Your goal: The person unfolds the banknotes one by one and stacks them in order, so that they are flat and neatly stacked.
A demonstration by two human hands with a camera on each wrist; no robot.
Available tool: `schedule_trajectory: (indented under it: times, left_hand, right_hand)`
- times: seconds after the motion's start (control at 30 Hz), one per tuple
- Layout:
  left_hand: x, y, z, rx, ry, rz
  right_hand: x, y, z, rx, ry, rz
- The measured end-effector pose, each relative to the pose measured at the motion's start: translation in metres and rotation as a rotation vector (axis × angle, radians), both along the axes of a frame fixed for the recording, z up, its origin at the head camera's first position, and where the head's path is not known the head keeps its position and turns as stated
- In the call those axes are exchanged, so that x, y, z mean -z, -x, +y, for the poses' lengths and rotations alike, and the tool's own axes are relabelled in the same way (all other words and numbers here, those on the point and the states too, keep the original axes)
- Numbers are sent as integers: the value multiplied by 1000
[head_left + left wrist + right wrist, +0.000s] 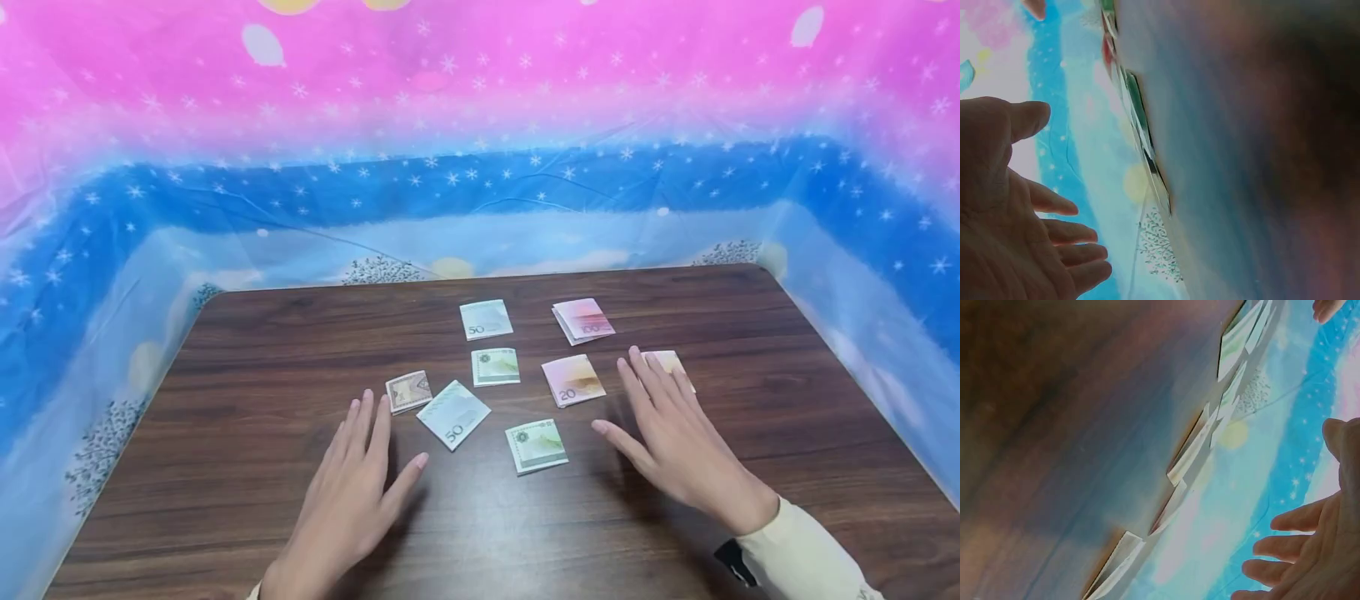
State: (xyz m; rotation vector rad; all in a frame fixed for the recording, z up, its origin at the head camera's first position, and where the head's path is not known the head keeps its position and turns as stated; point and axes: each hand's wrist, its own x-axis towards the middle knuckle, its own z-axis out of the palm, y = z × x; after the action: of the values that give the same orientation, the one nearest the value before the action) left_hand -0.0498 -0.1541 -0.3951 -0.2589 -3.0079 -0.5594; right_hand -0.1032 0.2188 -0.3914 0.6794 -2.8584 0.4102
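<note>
Several folded banknotes lie on the brown table. My left hand [348, 483] hovers over the left side with straight, spread fingers. Nearest to it are a brownish note [408, 392] and a tilted green 50 note [453, 415]. My right hand [675, 437] is held above the right side, fingers extended, partly hiding a yellowish note [670, 364]. Left of it lie a 20 note [573, 380] and a green note [537, 447]. In the wrist views, the left palm [1010, 231] and right palm [1322, 550] hold nothing and stay apart from the tabletop.
Farther back are another 50 note [486, 320], a pink 100 note [583, 321] and a second green note [495, 367]. The wood-grain table [300, 333] has a far edge close to a pink and blue snowflake cloth [480, 175] that hangs around three sides.
</note>
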Motion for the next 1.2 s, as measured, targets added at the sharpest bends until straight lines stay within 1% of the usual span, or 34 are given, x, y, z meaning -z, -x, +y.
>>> schedule_trajectory:
  times: [0.13, 0.37, 0.53, 0.7, 0.8, 0.93, 1.1, 1.2]
  left_hand:
    - [-3, 8, -2, 0, -52, -37]
    - [-5, 19, -5, 24, -165, -35]
    - [-6, 26, -8, -1, -258, -71]
    - [-7, 34, -9, -29, -320, -108]
    - [-7, 37, -9, -50, -357, -145]
    - [-7, 41, -9, -72, -408, -179]
    - [-4, 47, -9, -83, -518, -205]
    - [-1, 50, -9, -91, -573, -223]
  right_hand:
    - [-3, 16, -1, 23, 15, -75]
    - [-1, 49, 3, 80, 53, -132]
    - [2, 71, 2, 127, 90, -162]
    - [5, 95, -3, 156, 123, -177]
    - [7, 109, -5, 179, 142, -198]
    - [9, 127, -8, 235, 184, -240]
    - [16, 147, -10, 295, 222, -236]
    - [22, 155, -11, 327, 231, -236]
